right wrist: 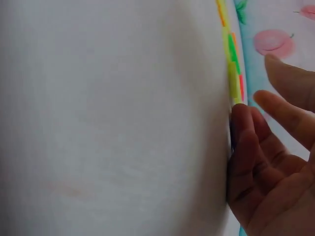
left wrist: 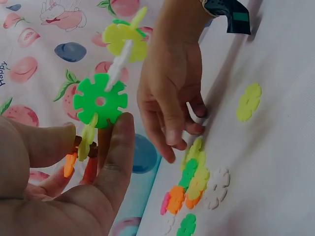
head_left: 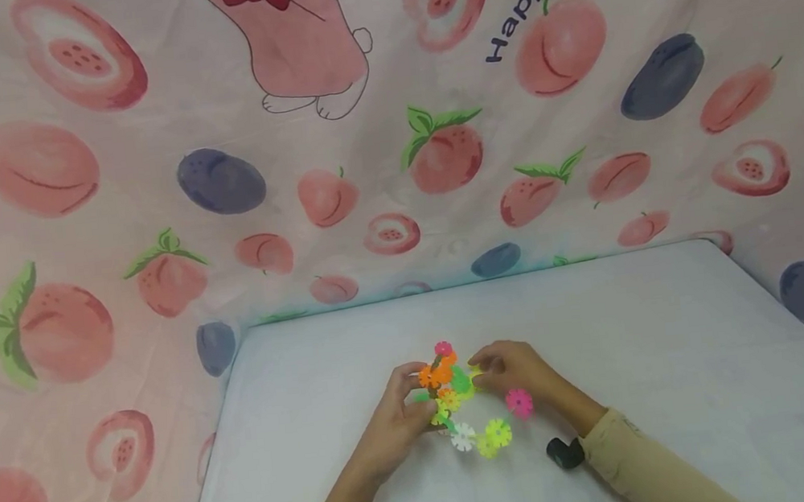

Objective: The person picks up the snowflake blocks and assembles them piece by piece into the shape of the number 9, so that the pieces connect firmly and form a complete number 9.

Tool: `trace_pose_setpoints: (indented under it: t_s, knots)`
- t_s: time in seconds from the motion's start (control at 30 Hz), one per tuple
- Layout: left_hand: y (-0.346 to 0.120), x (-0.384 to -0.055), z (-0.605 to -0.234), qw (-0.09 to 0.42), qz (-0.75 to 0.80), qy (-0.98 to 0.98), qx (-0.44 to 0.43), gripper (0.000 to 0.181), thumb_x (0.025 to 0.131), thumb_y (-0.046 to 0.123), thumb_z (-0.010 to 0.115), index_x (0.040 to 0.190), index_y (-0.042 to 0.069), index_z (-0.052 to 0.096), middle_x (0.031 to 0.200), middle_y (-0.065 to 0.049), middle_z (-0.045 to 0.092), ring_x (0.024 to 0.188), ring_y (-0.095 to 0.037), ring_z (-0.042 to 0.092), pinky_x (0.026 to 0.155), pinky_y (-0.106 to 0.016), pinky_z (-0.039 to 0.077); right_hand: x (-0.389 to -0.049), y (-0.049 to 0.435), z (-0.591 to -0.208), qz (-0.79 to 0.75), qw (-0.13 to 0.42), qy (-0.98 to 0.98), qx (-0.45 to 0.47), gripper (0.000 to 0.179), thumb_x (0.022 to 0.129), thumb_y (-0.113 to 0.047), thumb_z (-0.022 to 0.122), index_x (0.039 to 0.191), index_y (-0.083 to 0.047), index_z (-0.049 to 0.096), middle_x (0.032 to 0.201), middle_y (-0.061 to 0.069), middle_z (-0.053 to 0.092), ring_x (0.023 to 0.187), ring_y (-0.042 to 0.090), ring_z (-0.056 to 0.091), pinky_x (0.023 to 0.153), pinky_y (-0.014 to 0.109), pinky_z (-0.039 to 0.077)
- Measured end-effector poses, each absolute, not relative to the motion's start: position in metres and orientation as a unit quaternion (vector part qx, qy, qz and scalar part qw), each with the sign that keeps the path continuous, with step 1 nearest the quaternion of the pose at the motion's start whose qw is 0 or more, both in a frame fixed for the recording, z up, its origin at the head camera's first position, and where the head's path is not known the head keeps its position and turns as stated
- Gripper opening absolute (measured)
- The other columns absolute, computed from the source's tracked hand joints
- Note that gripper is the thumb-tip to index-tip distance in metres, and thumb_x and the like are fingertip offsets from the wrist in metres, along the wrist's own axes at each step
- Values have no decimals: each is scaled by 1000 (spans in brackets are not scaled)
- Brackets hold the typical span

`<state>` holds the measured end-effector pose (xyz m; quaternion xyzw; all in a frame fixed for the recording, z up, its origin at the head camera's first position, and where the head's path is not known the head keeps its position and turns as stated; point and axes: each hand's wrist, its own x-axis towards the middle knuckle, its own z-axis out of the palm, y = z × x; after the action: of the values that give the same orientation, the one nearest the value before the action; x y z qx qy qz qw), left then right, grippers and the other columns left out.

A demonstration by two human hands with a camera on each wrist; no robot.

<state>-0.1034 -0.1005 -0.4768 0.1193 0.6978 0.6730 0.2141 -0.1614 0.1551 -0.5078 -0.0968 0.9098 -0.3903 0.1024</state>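
Note:
My left hand [head_left: 401, 413] grips a joined chain of notched plastic snowflake discs, also clear in the left wrist view. There the thumb and fingers pinch its lower end, near orange, brown and yellow discs. A green disc [left wrist: 86, 103] faces the camera, with a white disc edge-on and a yellow disc [left wrist: 118, 42] above it. My right hand [head_left: 518, 365] hovers beside a cluster of loose discs [left wrist: 198, 183] on the table. Its thumb and forefinger stand apart in the right wrist view, with no disc visible between them; the other fingers bend near the tabletop.
On the white table [head_left: 299, 390] lie several loose discs, among them a pink disc [head_left: 519, 403], a white disc [head_left: 463, 437] and a yellow disc [head_left: 498, 432]. A fruit-print cloth [head_left: 348, 143] hangs behind. Black wrist devices [head_left: 565, 453] sit by both sleeves.

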Motion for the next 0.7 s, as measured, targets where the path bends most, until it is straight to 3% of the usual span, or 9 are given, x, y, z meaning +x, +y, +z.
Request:
trace_pose_setpoints:
  t_s: [0.27, 0.47, 0.7]
  knots:
    - [-101, -103, -478, 190, 659, 721, 100, 66, 103, 17, 60, 158, 28, 26, 150, -19, 39, 114, -28, 68, 94, -30, 58, -158, 150, -505, -325, 87, 928, -161, 31, 80, -12, 85, 110, -9, 76, 98, 4, 66, 82, 17, 54, 76, 34, 49]
    - [-102, -103, -479, 195, 674, 703, 114, 61, 102, 15, 60, 156, 26, 32, 151, -20, 36, 126, -41, 62, 95, -30, 57, -159, 149, -503, -309, 95, 935, -149, 28, 77, -13, 88, 102, -13, 75, 90, 0, 62, 80, 16, 53, 75, 33, 49]
    - [-102, -103, -478, 200, 668, 708, 110, 59, 101, 13, 59, 153, 26, 33, 154, -19, 35, 123, -37, 64, 95, -31, 58, -161, 157, -509, -336, 90, 925, -156, 20, 82, -13, 85, 99, -16, 77, 91, -4, 70, 85, 14, 58, 78, 32, 52]
